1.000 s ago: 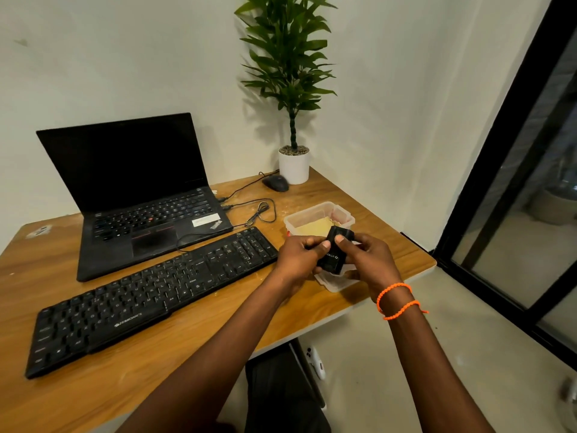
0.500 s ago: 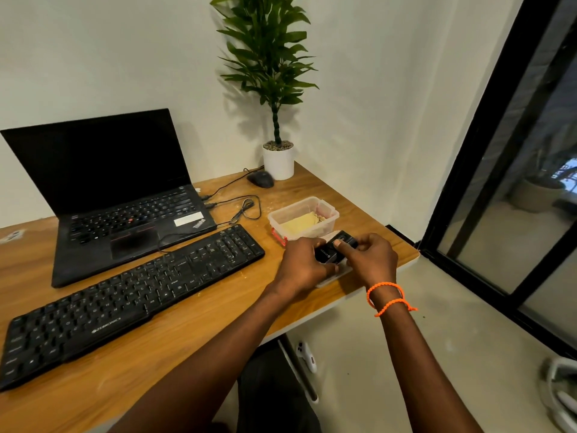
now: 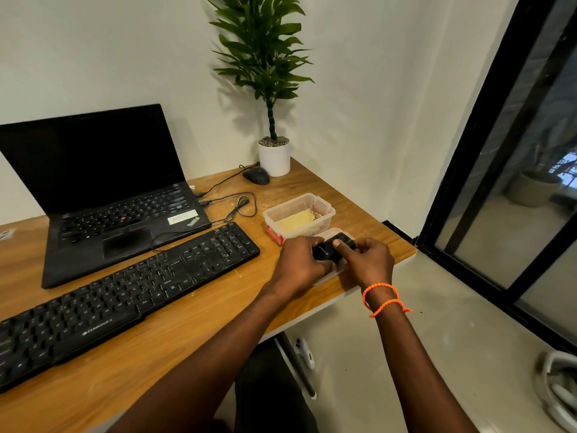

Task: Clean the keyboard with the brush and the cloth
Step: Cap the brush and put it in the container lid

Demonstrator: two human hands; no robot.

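Observation:
A long black keyboard (image 3: 125, 292) lies diagonally across the wooden desk (image 3: 193, 335). A clear plastic tub (image 3: 324, 210) near the desk's right edge holds a folded yellow cloth (image 3: 295, 220). In front of the tub, my left hand (image 3: 299, 265) and my right hand (image 3: 371, 260) both grip a small black boxy object (image 3: 331, 249), low over a clear lid lying on the desk. My right index finger lies across its top. Whether this object is the brush I cannot tell.
An open black laptop (image 3: 103, 195) stands behind the keyboard, with cables (image 3: 237, 204) running to a black mouse (image 3: 256, 175) and a white plant pot (image 3: 274, 159) at the back corner. The desk's edge and a dark glass door (image 3: 499, 170) lie to the right.
Both hands have lowered the black object from above the tub down to the lid at the desk's right front. The view has shifted to the right.

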